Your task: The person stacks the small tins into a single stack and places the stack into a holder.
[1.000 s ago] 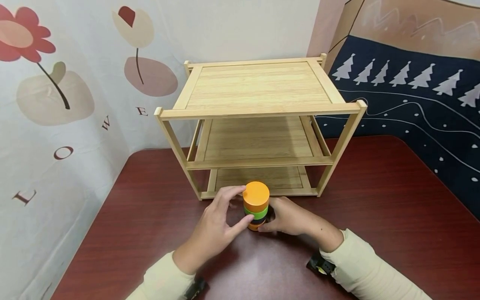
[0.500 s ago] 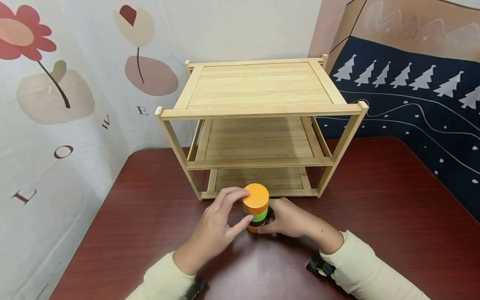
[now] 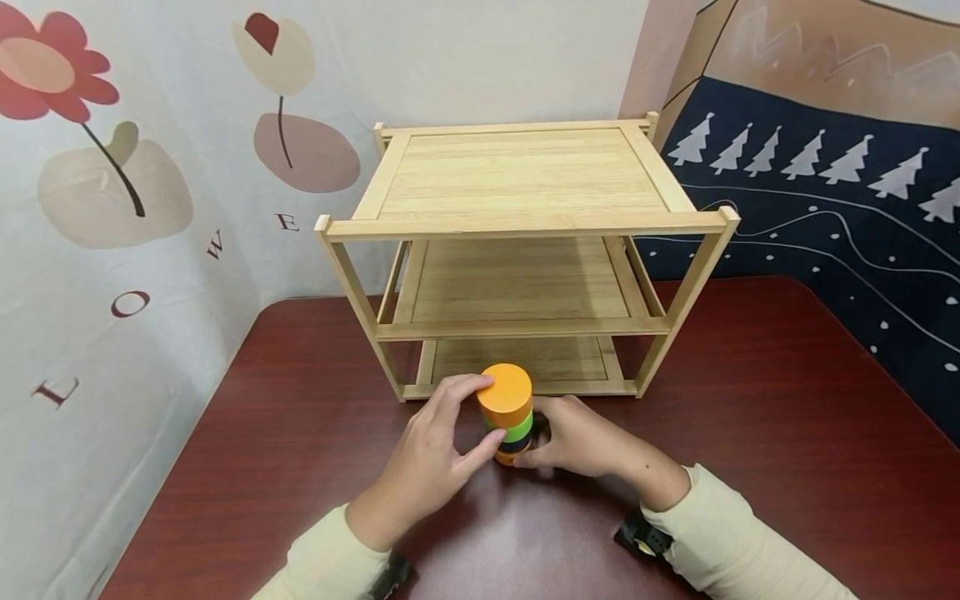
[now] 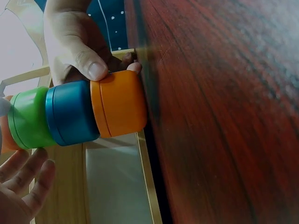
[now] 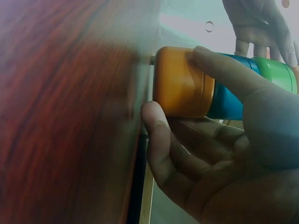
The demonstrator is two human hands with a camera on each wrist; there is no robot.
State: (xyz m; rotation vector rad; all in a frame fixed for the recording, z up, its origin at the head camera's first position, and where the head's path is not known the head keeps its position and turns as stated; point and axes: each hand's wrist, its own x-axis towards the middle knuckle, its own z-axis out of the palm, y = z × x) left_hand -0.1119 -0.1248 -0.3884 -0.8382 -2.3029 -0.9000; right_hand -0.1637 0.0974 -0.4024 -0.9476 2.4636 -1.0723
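Note:
A stack of small round tins rises from the table in front of the shelf. From the bottom it runs orange tin (image 4: pixel 119 105), blue tin (image 4: pixel 72 114), green tin (image 4: pixel 30 119) and a top orange tin (image 3: pixel 506 395). My left hand (image 3: pixel 431 450) holds the upper part from the left, its index fingertip at the top tin's rim and thumb at the green one. Low on the other side, my right hand (image 3: pixel 577 433) grips the bottom orange tin, with thumb (image 5: pixel 219 65) and fingers on opposite sides of it. In the head view the stack leans slightly left.
Behind the stack stands a three-tier wooden shelf (image 3: pixel 517 225) on the dark red table (image 3: pixel 750 400). Its bottom front rail is close to the hands. Patterned cloths hang behind at left (image 3: pixel 225 150) and right (image 3: pixel 810 208).
The top of the stack has shifted slightly left, with its base almost in place. Both hands keep their holds, and the head view has moved a little.

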